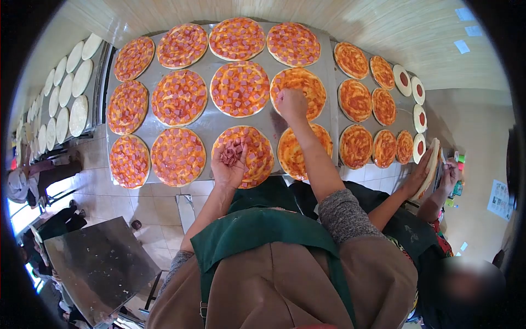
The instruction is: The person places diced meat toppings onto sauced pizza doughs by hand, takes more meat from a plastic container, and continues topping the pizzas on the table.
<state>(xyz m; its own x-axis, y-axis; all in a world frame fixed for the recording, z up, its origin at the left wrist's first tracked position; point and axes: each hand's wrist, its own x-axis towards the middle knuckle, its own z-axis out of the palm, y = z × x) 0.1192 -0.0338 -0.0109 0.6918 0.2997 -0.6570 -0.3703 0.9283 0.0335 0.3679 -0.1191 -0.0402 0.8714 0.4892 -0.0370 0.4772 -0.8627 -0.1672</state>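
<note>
My left hand (226,171) is cupped palm up, holding a small heap of diced ham (232,153) above a ham-topped pizza (256,174) in the front row. My right hand (292,105) is closed over a pizza with sauce and cheese (311,90) in the middle row, which shows no ham on its visible part. Whatever its fingers hold is hidden. Nearer me, partly behind my right forearm, lies another sauced pizza (320,140). To the left, several pizzas (179,97) scattered with ham cubes rest in rows on the metal table (205,123).
Several sauced pizzas (355,100) and bases with a sauce spot (419,118) lie at the right. A co-worker's hand (419,174) there holds a pizza base (429,170). Plain bases (78,115) fill a left-hand table. A dark metal-topped table (101,263) stands lower left.
</note>
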